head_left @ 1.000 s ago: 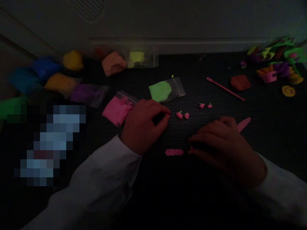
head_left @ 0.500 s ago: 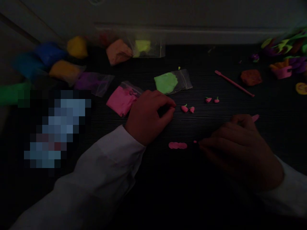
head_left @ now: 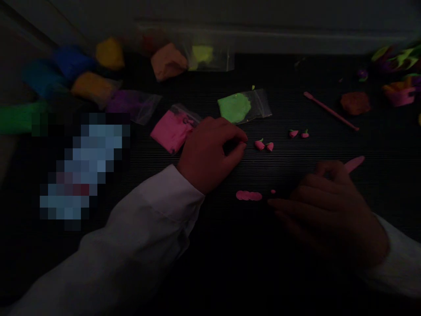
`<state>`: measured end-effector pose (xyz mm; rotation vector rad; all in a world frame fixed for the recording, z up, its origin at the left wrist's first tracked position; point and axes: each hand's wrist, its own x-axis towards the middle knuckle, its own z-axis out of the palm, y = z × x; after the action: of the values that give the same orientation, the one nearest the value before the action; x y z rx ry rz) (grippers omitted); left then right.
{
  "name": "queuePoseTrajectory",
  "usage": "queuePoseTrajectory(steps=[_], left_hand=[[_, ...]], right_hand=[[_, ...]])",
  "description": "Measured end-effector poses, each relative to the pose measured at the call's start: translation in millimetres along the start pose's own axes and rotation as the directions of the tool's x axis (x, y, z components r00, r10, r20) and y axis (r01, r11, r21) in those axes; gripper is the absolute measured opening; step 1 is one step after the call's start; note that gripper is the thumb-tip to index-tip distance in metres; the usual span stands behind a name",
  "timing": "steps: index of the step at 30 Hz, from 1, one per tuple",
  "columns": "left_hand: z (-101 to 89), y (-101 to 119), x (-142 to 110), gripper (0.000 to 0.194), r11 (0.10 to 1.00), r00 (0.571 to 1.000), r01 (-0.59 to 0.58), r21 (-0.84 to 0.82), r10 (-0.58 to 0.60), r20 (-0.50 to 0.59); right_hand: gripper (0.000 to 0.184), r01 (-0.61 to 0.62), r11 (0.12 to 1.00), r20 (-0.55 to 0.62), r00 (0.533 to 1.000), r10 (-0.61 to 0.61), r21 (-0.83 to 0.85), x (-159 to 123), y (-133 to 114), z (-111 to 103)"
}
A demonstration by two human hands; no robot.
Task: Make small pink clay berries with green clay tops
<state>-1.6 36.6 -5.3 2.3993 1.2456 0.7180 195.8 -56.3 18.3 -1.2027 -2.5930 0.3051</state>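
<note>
My left hand (head_left: 213,151) rests on the dark table beside a bag of pink clay (head_left: 173,131). Its thumb and index finger are pinched; anything between them is too small to make out. My right hand (head_left: 332,210) is closed around a pink clay knife (head_left: 355,164), whose blade sticks out behind the knuckles. The outstretched fingertips of that hand are just below a tiny pink clay ball (head_left: 273,192). To their left lies a row of overlapping flat pink clay discs (head_left: 249,195). Small pink clay pieces with green tops (head_left: 259,145) lie between the hands, farther back.
A bag of green clay (head_left: 235,107) lies behind my left hand. Farther right are a pink rod-like tool (head_left: 330,110), a brown clay lump (head_left: 355,103) and a small pink tub (head_left: 399,94). Several coloured clay packs (head_left: 70,61) and a pixelated bluish area (head_left: 85,166) are at left.
My right fingertips have moved slightly left, from beside the tiny pink ball to just below it. More of the knife blade shows. The whole view has shifted a little; my left hand keeps its pinch.
</note>
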Motion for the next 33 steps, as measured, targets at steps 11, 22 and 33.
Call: queuePoseTrajectory(steps=[11, 22, 33], left_hand=[[1.3, 0.0, -0.4, 0.012, 1.000, 1.000, -0.023, -0.003, 0.023, 0.004], [-2.5, 2.0, -7.7, 0.018, 0.997, 0.980, 0.018, -0.072, -0.032, -0.197], [1.5, 20.8, -57.6, 0.035, 0.994, 0.999, -0.026, 0.108, 0.030, -0.033]], right_hand=[[0.018, -0.070, 0.996, -0.105, 0.992, 0.064, -0.058, 1.6, 6.2, 4.0], [0.016, -0.129, 0.990, -0.108, 0.987, 0.122, -0.056, 4.1, 12.1, 8.7], [0.019, -0.290, 0.955, -0.266, 0.927, 0.266, -0.055, 3.5, 9.3, 19.2]])
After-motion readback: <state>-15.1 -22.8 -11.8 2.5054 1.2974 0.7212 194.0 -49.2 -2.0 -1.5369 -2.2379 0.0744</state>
